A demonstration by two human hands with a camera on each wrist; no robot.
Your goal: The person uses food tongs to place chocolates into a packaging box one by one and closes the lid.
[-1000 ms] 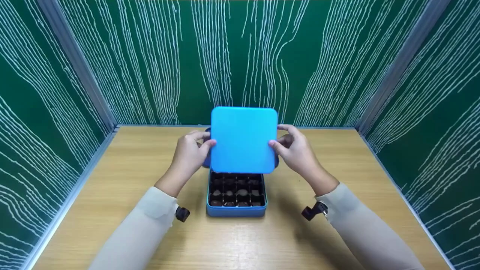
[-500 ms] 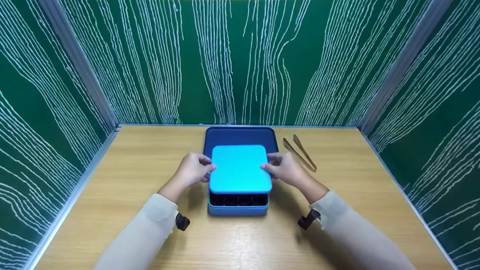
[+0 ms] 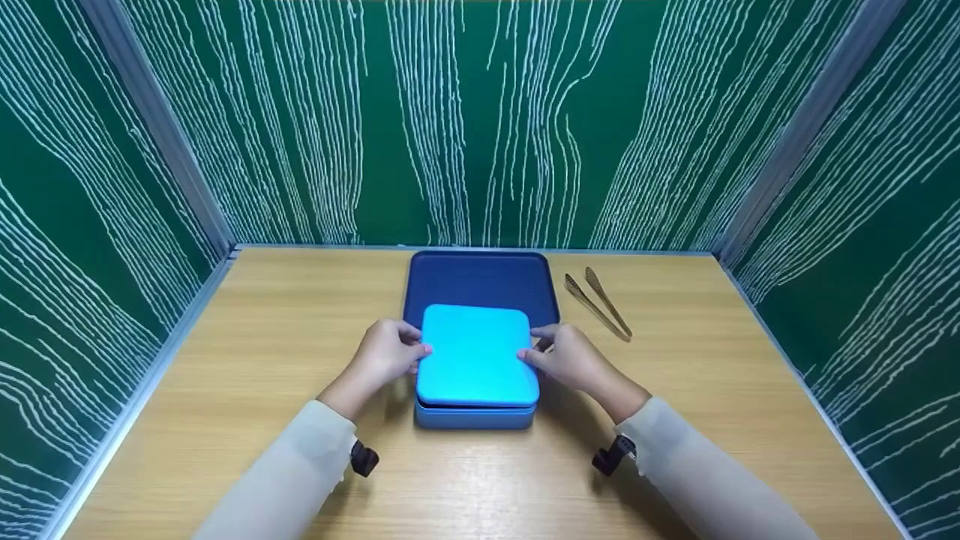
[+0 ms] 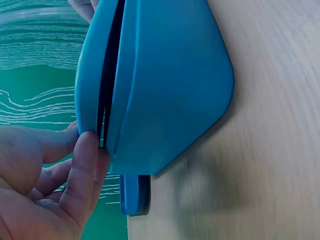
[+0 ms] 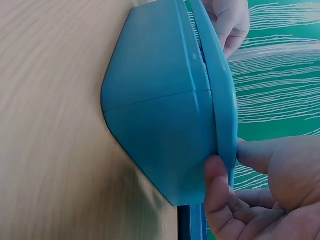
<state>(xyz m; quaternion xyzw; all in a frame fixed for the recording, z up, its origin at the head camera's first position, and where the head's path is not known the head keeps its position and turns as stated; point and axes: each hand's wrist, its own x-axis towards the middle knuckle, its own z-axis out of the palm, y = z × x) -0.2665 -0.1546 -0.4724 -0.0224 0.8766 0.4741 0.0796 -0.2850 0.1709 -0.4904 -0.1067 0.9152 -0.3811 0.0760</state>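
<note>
A bright blue square lid (image 3: 476, 356) lies over a blue tin box (image 3: 474, 418) on the table. In the left wrist view a dark gap runs between the lid (image 4: 91, 75) and the box (image 4: 170, 85), so the lid is not flush there. My left hand (image 3: 386, 351) pinches the lid's left edge between thumb and fingers. On the opposite edge, my right hand (image 3: 570, 356) pinches the lid the same way. In the right wrist view the gap is narrow, and the lid (image 5: 222, 90) touches or nearly touches the box rim. The box's contents are hidden.
Behind the box lies a dark blue tray (image 3: 480, 277), its front part covered by the lid. Wooden tongs (image 3: 600, 306) rest to the tray's right. Green walls with white lines enclose the wooden table (image 3: 300, 300) at the back and sides.
Both hands have brought the lid down and toward me onto the box. Its dark compartments, visible a second ago, are now covered. The tray and tongs have come into view.
</note>
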